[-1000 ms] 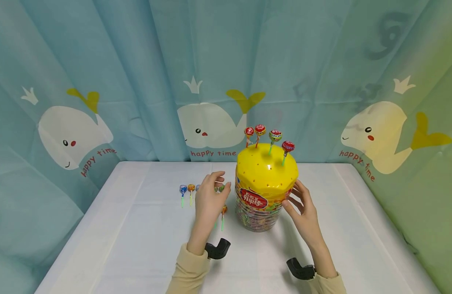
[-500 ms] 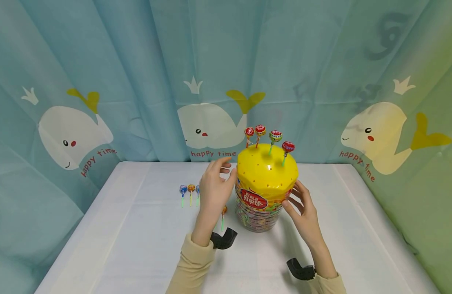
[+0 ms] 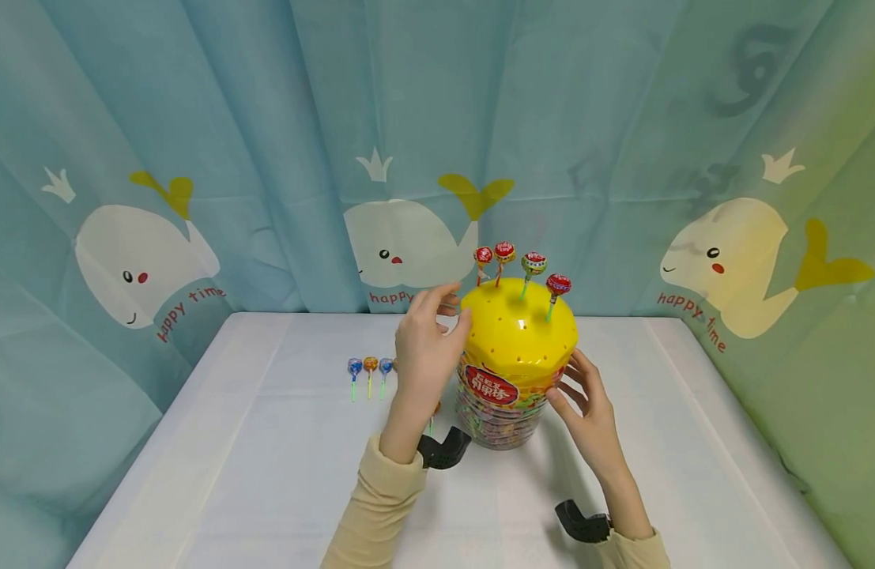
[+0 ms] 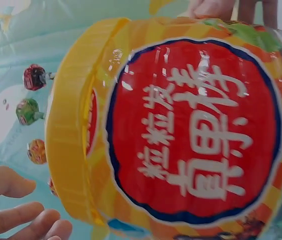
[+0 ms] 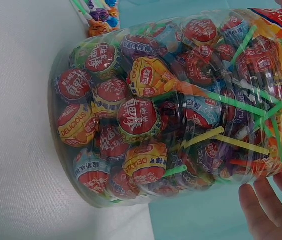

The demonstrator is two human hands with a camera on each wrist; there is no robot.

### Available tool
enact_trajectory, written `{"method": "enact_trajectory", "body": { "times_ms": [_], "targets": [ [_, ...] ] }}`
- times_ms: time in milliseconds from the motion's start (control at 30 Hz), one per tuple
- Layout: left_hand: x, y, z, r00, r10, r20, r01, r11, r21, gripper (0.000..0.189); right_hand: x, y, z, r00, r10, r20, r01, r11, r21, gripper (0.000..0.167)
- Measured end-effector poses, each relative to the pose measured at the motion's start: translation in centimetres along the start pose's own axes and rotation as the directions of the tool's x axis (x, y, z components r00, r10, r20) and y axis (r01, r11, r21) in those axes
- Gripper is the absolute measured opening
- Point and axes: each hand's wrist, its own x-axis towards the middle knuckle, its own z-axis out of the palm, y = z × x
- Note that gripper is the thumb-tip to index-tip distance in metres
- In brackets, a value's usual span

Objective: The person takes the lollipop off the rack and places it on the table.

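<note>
A clear jar (image 3: 497, 423) packed with wrapped lollipops stands upright on the white table. Its yellow lid (image 3: 508, 340) has small holes. Several lollipops (image 3: 533, 263) stand upright by their sticks along the lid's back and right. My left hand (image 3: 430, 348) is raised by the lid's left edge; the left wrist view shows its thumb and fingers (image 4: 16, 220) apart, with nothing between them. My right hand (image 3: 592, 415) rests against the jar's right side, thumb toward the front. Its fairly straight fingers (image 5: 266, 200) touch the jar in the right wrist view.
Loose lollipops (image 3: 370, 365) lie in a row on the table (image 3: 280, 474) left of the jar, partly hidden behind my left hand and forearm. A blue-green curtain (image 3: 252, 142) with printed whales hangs around the table's back and sides.
My left hand has moved right and up, away from the loose lollipops to the lid's left edge. The right hand and the jar have stayed in place.
</note>
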Motion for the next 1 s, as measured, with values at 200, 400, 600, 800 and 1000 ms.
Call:
{"method": "enact_trajectory", "body": {
  "times_ms": [200,400,600,800,1000],
  "targets": [
    [0.4,1.0,0.4,0.999,0.033,0.007,-0.033,0.999,-0.028,0.03,0.0,0.0,0.0,1.0,0.0,0.003,0.0,1.0,0.004,0.067],
    [0.9,2.0,1.0,0.997,0.073,0.011,-0.072,0.994,-0.076,0.027,0.0,0.0,0.0,1.0,0.006,0.003,-0.006,1.0,0.002,0.067],
    [1.4,3.1,1.8,0.995,0.098,0.032,-0.094,0.99,-0.105,0.027,0.0,0.0,0.0,1.0,0.002,0.003,-0.002,1.0,-0.002,0.068],
    [1.6,3.7,2.6,0.993,0.107,0.057,-0.098,0.986,-0.135,0.029,0.1,0.0,0.0,1.0,0.009,-0.001,-0.009,1.0,-0.006,0.068],
    [1.9,3.9,3.5,0.991,0.122,0.053,-0.112,0.979,-0.17,0.028,0.1,-0.1,0.0,1.0,0.022,-0.002,-0.022,1.0,-0.017,0.067]
  ]
}}
